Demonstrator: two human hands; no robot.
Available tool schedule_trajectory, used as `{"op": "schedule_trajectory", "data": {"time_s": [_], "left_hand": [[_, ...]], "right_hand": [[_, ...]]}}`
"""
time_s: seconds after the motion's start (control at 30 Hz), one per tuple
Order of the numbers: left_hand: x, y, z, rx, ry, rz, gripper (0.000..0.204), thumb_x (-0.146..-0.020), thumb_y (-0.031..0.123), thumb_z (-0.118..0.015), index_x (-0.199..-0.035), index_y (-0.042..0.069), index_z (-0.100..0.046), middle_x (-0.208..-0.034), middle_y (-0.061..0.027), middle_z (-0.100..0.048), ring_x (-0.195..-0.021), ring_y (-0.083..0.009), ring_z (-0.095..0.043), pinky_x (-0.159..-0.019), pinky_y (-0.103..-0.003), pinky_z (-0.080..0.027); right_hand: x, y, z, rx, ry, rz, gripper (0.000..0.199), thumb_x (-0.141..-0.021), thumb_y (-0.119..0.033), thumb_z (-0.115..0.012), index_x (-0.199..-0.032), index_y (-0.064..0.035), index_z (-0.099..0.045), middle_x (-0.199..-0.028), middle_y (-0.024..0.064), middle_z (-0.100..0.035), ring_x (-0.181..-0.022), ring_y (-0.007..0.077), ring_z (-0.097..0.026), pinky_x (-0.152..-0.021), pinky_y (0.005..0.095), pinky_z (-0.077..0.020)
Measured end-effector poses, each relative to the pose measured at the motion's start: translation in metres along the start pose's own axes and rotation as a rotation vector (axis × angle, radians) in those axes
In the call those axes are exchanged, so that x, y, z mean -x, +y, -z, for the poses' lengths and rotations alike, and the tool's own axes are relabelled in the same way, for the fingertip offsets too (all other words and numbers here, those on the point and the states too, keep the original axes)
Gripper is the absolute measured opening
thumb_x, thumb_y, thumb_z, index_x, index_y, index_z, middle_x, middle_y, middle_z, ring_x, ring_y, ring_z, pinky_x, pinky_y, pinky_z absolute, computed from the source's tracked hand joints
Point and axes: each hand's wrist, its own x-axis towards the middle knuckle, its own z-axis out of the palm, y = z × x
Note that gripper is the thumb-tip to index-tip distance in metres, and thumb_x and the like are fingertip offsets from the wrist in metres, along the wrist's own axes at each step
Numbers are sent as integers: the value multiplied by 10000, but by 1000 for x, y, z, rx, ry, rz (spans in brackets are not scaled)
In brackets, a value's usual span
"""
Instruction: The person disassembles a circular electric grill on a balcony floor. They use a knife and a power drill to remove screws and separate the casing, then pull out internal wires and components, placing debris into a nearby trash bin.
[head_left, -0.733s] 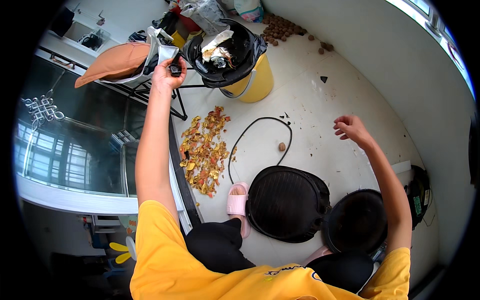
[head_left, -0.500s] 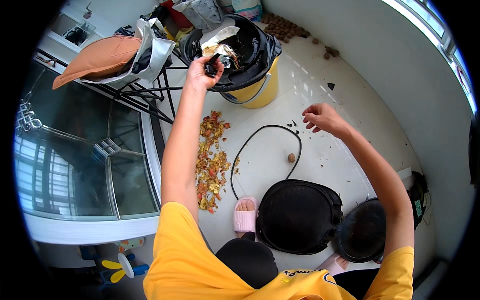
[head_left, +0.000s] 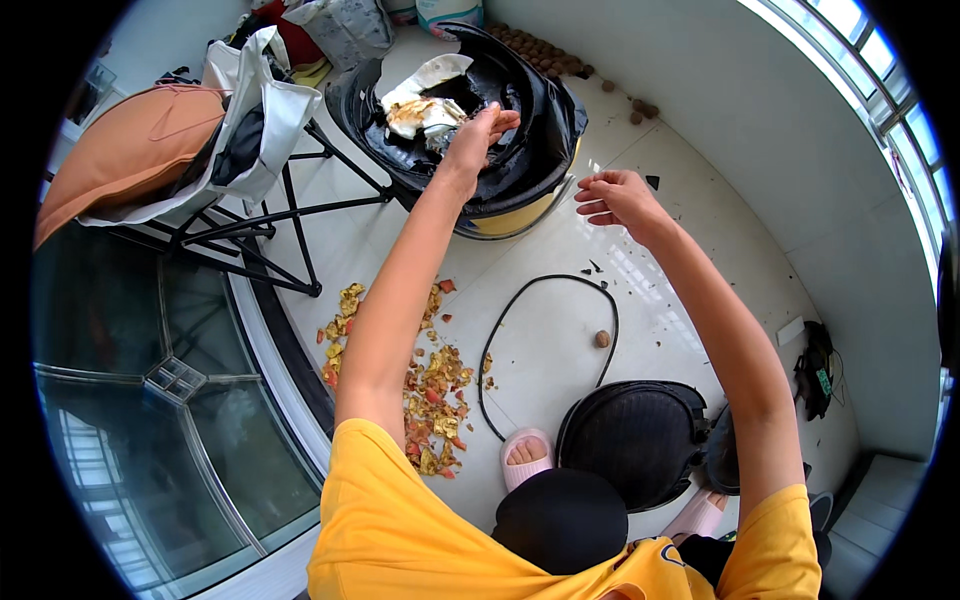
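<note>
My left hand (head_left: 482, 145) is over a yellow bucket (head_left: 515, 222) lined with a black bag (head_left: 556, 140). Its fingers stretch out to the right and nothing shows in them. Beneath and beside that hand, crumpled white paper (head_left: 425, 112) with brown stains lies among black scraps in the bucket. To the right of the bucket, above the floor, my right hand (head_left: 618, 200) hangs empty with its fingers loosely apart. A small black shard (head_left: 652, 182) lies on the tiles just past it.
Dried yellow and red peels (head_left: 435, 400) lie on the left. A black cable (head_left: 530, 285) curves near one walnut (head_left: 602, 339). Black round shells (head_left: 632, 440) sit by my feet. A folding chair (head_left: 250, 225) with an orange cushion (head_left: 140, 140) stands left; brown nuts (head_left: 530, 50) line the wall.
My left hand has let go of the black piece it held and moved right over the bucket, its fingers now stretched. My right hand has moved slightly up and left. The view has shifted.
</note>
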Motion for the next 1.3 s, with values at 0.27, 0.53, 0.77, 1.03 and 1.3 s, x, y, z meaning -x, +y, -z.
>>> {"op": "schedule_trajectory", "data": {"time_s": [0.27, 0.53, 0.77, 1.03, 1.3], "left_hand": [[-4, 2, 132, -826, 1250, -448, 456, -709, 313, -640, -1023, -6, -551, -917, -157, -562, -952, -300, -504, -849, -405, -414], [-82, -49, 216, 58, 714, -97, 627, -693, 374, -755, -1025, -113, -543, -997, -152, -593, -864, -214, -596, -755, -349, -485], [-80, -19, 166, 386, 882, -441, 381, -721, 174, -755, -942, -94, -600, -936, -91, -624, -791, -154, -581, -737, -287, -466], [-17, 10, 92, -179, 1086, -778, 362, -766, 302, -703, -805, -48, -619, -749, -81, -654, -636, -148, -575, -635, -286, -456], [-25, -19, 106, -159, 1144, -742, 400, -793, 348, -662, -821, -47, -611, -801, -120, -660, -688, -200, -603, -668, -315, -465]], "right_hand": [[-20, -3, -35, 110, 205, -107, 367, -804, -269, -582, -902, 85, -588, -859, 154, -627, -746, 231, -650, -602, 334, -545], [-33, -1, -49, -170, 126, -208, 538, -799, -299, -607, -1095, 122, -452, -1172, 232, -464, -727, 336, -644, -562, 360, -562], [-39, 1, -53, -131, 225, -120, 387, -757, -255, -593, -841, 120, -543, -777, 164, -603, -575, 249, -642, -520, 323, -561], [-31, 6, -55, -53, 288, -103, 338, -734, -245, -592, -733, 91, -550, -702, 151, -598, -529, 198, -626, -490, 287, -532], [-29, 2, -60, -78, 190, -92, 354, -749, -266, -564, -775, 86, -568, -731, 125, -605, -540, 203, -622, -507, 292, -533]]}}
